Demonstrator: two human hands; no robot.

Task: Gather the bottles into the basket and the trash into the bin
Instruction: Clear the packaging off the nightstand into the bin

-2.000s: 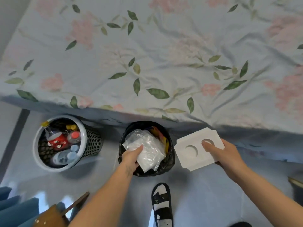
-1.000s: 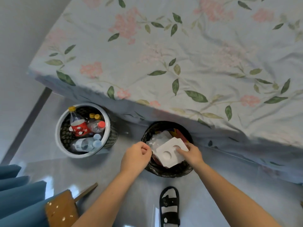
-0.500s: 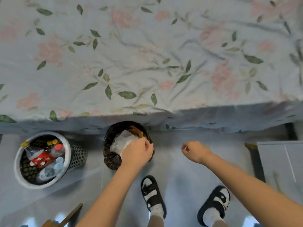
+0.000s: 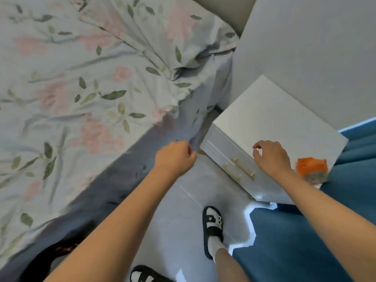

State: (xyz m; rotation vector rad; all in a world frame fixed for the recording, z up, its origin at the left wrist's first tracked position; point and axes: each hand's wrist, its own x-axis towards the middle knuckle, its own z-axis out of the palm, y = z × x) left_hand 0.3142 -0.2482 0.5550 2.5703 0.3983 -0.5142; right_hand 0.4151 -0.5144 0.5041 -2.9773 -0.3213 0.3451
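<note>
Floral cotton covers the bed point(image 4: 85, 82), which fills my left side. Right of it stands a white nightstand point(image 4: 270, 127) with gold drawer handles point(image 4: 243, 169). Black bin point(image 4: 46, 261) shows only as a dark edge at the lower left, beside my left arm. An orange-topped object point(image 4: 312, 169), blurred, sits on the nightstand's near corner. My left hand point(image 4: 175, 157) is loosely curled and holds nothing; my right hand point(image 4: 271, 156) hovers over the nightstand, fingers relaxed, also holding nothing.

**View swinging from bin to nightstand**

The basket is dropping out of sight and only the bin's point(image 4: 59, 253) dark edge is showing. Both hands, left point(image 4: 175, 157) and right point(image 4: 271, 156), are now hovering empty, loosely curled, by a white nightstand point(image 4: 270, 121) bearing an orange object point(image 4: 311, 168).
</note>
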